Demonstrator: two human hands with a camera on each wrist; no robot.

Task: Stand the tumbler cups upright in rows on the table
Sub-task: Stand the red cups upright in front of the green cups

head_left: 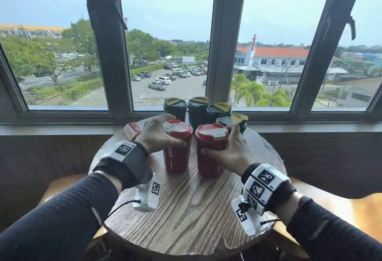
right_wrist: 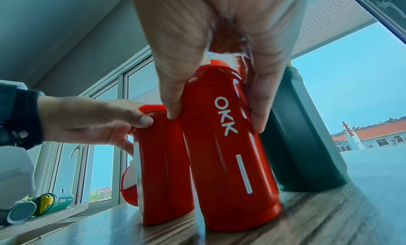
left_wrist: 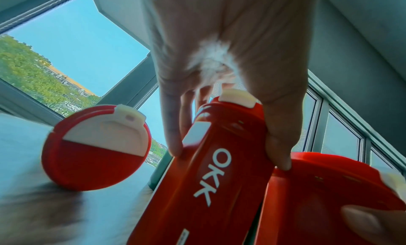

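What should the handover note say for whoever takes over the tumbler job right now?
Left hand: grip round the upper body of the left red tumbler, which is upright on the round table.
Right hand: grip round the right red tumbler, upright beside it.
Done: four dark green tumblers stand upright in a curved back row by the window; the two red ones start a front row.
Left: a third red tumbler lies on its side at the table's left edge behind the left hand. Release both, then stand that one up in the front row.
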